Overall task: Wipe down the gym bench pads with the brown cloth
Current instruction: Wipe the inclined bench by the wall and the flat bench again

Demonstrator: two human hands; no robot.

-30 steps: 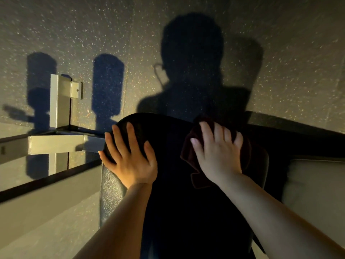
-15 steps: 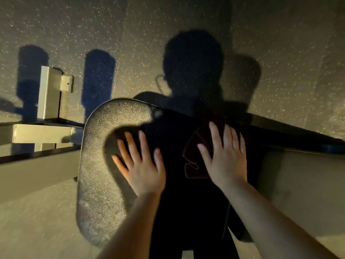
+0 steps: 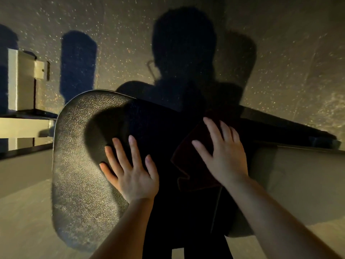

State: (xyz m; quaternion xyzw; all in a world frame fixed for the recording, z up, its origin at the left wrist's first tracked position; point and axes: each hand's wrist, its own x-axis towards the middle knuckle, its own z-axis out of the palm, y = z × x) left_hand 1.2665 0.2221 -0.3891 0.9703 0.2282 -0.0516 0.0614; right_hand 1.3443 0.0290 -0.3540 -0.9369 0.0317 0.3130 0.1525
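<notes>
Frame: a pale, square-section metal frame (image 3: 20,85) with a bolted bracket stands at far left on the speckled rubber gym floor (image 3: 280,43), close beside the pad's left edge.
Pad: a dark, grained vinyl bench pad with rounded corners (image 3: 74,165) fills the middle of the view; its left half catches the light, its right half lies in the person's shadow.
Left hand: the left hand (image 3: 130,176) lies flat on the pad with fingers straight and spread, grasping nothing, apparently bracing.
Cloth: a dark brown, crumpled cloth (image 3: 188,161) sits on the shadowed centre-right of the pad, just beside the left hand and partly under the right one.
Right hand: the right hand (image 3: 224,156) presses down on the cloth with fingers extended, palm flat, not curled round it.
Progress: wiping looks under way near the pad's upper right; the pictures do not show which areas are already clean, and the lit left half and near end seem yet to be covered.
Obstacles: a pale flat surface (image 3: 298,184) borders the pad at right; the bracing left hand lies in the cloth's way leftward, and deep shadow hides the right edge.
</notes>
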